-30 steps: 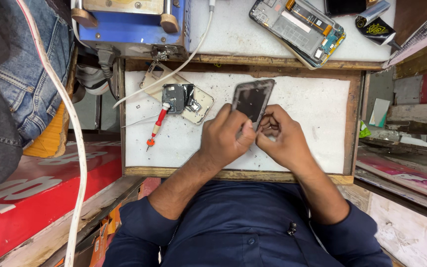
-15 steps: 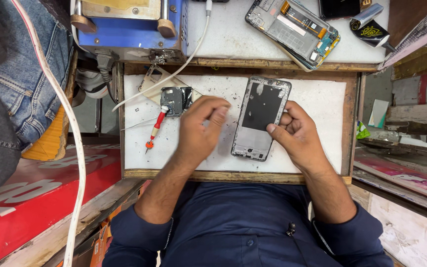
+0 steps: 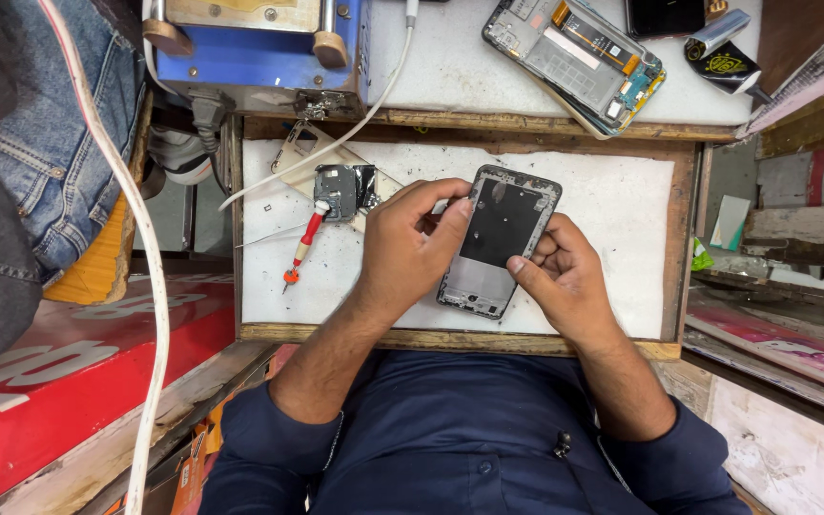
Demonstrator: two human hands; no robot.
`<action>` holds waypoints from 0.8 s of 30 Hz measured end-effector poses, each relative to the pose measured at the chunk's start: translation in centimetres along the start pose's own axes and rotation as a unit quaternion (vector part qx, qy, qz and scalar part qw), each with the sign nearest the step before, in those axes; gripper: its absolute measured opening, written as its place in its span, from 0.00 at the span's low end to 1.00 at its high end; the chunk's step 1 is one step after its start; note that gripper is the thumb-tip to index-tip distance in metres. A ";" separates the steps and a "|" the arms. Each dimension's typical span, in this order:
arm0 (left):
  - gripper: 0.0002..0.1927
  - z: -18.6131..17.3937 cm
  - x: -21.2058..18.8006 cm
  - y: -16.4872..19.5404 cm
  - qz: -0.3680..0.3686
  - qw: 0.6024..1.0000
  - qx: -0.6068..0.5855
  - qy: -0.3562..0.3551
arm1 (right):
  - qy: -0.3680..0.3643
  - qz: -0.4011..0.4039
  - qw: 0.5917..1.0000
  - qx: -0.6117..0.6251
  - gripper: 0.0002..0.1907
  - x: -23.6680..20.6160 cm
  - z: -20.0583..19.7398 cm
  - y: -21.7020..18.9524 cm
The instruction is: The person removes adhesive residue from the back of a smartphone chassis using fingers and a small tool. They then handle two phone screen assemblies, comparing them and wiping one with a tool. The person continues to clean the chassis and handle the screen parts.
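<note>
At the centre of the frame, both hands grip an opened phone frame (image 3: 500,238) lying on the white bench (image 3: 612,238). The left hand (image 3: 410,250) pinches its left edge; the right hand (image 3: 565,277) clasps its right side. A red screwdriver (image 3: 301,246) lies just left, near a small dark phone part (image 3: 343,189).

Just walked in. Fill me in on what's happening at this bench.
A person in a dark blue shirt holds an opened phone frame over a white work tray, inner side up. The left hand pinches its upper left edge; the right hand supports its right side. A red-handled screwdriver and a small removed part lie on the tray to the left. Another opened phone lies beyond.
</note>
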State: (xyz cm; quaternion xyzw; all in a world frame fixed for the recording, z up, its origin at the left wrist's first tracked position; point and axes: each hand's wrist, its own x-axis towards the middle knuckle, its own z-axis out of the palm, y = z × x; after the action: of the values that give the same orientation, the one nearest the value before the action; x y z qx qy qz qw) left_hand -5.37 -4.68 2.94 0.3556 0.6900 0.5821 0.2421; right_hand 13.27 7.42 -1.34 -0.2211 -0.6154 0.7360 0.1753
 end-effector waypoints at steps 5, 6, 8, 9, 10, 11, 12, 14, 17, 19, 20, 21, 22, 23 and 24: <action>0.08 0.6 0.1 0.0 0.031 0.999 0.036 0.013 | -0.006 0.000 1.000 -0.010 0.25 -0.1 0.3 -0.2; 0.07 0.8 0.1 0.0 0.037 0.998 0.041 0.016 | -0.008 -0.003 1.000 -0.022 0.25 -0.1 0.3 -0.2; 0.06 1.1 0.1 0.0 0.045 0.996 0.068 0.028 | -0.013 -0.005 1.000 -0.023 0.24 -0.2 0.3 -0.3; 0.06 1.1 0.1 0.0 0.049 0.995 0.081 0.034 | -0.016 -0.006 1.000 -0.024 0.24 -0.2 0.3 -0.3; 0.06 1.1 0.1 0.0 0.056 0.994 0.087 0.031 | -0.011 -0.007 1.000 -0.025 0.24 -0.2 0.3 -0.3; 0.06 1.0 0.1 0.0 0.064 0.993 0.092 0.028 | -0.007 -0.007 1.000 -0.026 0.24 -0.3 0.3 -0.3; 0.06 0.8 0.0 0.0 0.070 0.993 0.096 0.024 | -0.002 -0.007 1.000 -0.026 0.24 -0.4 0.3 -0.3; 0.06 0.2 0.0 0.0 0.095 0.992 0.081 0.006 | 0.009 0.002 1.000 -0.006 0.24 -0.5 0.3 -0.3; 0.08 -0.4 0.1 0.3 0.116 0.990 0.077 -0.013 | 0.016 0.012 1.000 0.003 0.24 -0.5 0.4 -0.4; 0.09 -0.5 0.2 0.6 0.104 0.991 0.082 -0.021 | 0.018 0.009 1.000 -0.007 0.24 -0.4 0.4 -0.6; 0.10 -0.5 0.2 0.8 0.088 0.992 0.085 -0.025 | 0.018 0.003 1.000 -0.017 0.23 -0.4 0.4 -0.7; 0.10 -0.5 0.2 1.0 0.072 0.993 0.088 -0.029 | 0.019 -0.004 0.999 -0.026 0.23 -0.4 0.5 -1.0; 0.10 -0.5 0.2 1.2 0.080 0.990 0.114 -0.023 | 0.024 -0.019 0.996 -0.080 0.22 -0.4 0.5 -1.2; 0.11 -0.4 0.2 1.4 0.088 0.986 0.140 -0.017 | 0.030 -0.033 0.990 -0.134 0.21 -0.5 0.6 -1.5; 0.11 -0.4 0.2 1.5 0.095 0.981 0.166 -0.010 | 0.035 -0.048 0.981 -0.187 0.21 -0.6 0.8 -1.8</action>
State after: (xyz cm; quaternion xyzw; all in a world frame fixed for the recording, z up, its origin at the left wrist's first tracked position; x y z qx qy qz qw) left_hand -5.51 -4.70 4.54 0.4610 0.7374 0.4762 0.1301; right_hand 13.29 6.83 0.65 -0.2458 -0.7457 0.5904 0.1871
